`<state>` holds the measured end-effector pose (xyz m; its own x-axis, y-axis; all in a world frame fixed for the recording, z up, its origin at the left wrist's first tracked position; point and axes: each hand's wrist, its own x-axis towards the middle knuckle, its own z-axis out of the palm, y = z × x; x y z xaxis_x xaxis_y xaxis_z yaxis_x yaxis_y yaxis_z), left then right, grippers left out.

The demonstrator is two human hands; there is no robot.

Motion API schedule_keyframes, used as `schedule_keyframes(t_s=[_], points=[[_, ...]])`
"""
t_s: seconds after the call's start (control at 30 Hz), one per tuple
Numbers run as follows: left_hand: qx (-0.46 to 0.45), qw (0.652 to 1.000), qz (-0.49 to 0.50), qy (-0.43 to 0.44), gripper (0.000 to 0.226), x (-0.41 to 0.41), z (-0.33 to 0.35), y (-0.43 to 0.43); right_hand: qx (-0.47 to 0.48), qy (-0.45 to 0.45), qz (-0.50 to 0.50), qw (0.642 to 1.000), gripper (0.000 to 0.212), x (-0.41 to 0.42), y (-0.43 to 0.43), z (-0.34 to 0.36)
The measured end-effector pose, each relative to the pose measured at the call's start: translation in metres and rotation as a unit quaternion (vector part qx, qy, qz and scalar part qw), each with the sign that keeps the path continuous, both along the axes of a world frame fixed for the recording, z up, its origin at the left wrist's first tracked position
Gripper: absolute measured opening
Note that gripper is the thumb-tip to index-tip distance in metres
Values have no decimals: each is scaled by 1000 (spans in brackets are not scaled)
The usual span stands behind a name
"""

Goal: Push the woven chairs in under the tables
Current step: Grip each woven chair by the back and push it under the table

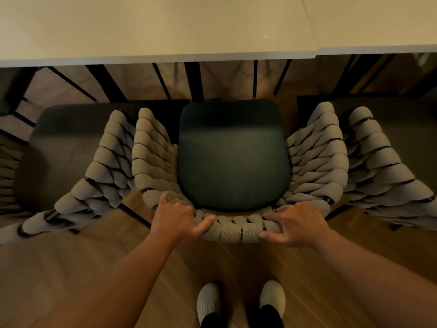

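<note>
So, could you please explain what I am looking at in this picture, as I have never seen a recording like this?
There is no machine here. A person wears a wide-angle camera on the head, so the single picture looks forward and down at their own arms and pale shoes on the wood floor. Ahead is a pale table top, with a second table beside it. Facing it stands the woven chair with a dark seat cushion. The whole cushion shows, so it is not yet under the table. The left hand and right hand each grip the top of its woven back. A left neighbour chair and a right neighbour chair flank it.
</note>
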<state>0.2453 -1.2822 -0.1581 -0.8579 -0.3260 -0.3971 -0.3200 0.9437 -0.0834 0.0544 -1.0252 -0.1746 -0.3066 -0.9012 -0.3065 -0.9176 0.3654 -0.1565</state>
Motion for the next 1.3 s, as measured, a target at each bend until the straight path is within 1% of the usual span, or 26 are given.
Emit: schedule_keyframes(t_s=[0.2,0.37,0.47,0.73,0.9,1.03,1.13,1.2,1.23,1.27,1.3], points=[[17,1000,7,-1,106,0,2,-1,-3,10,-9,1000,103,3,2,-2],[31,999,5,-14,111,1,4,-1,7,-3,-18,1000,95,11,4,3],[33,999,0,-17,116,1,4,0,9,-7,-19,1000,100,13,6,4],[31,999,4,-22,119,3,3,1,5,-20,-11,1000,110,12,4,9],[35,999,0,-29,121,2,5,0,16,-42,-9,999,110,11,2,11],[36,999,0,-37,124,3,5,0,21,-45,-9,999,105,8,1,10],[30,998,-14,-44,117,6,4,1,43,-43,-25,998,107,10,2,9],[29,998,-11,-47,99,13,6,5,54,-42,-56,996,108,16,4,12],[39,998,-4,-44,88,18,9,7,56,-42,-74,995,102,21,5,15],[53,998,-1,-42,77,24,13,9,56,-42,-93,993,90,28,8,20],[65,997,-1,-39,69,29,18,12,51,-44,-111,991,73,36,11,27]])
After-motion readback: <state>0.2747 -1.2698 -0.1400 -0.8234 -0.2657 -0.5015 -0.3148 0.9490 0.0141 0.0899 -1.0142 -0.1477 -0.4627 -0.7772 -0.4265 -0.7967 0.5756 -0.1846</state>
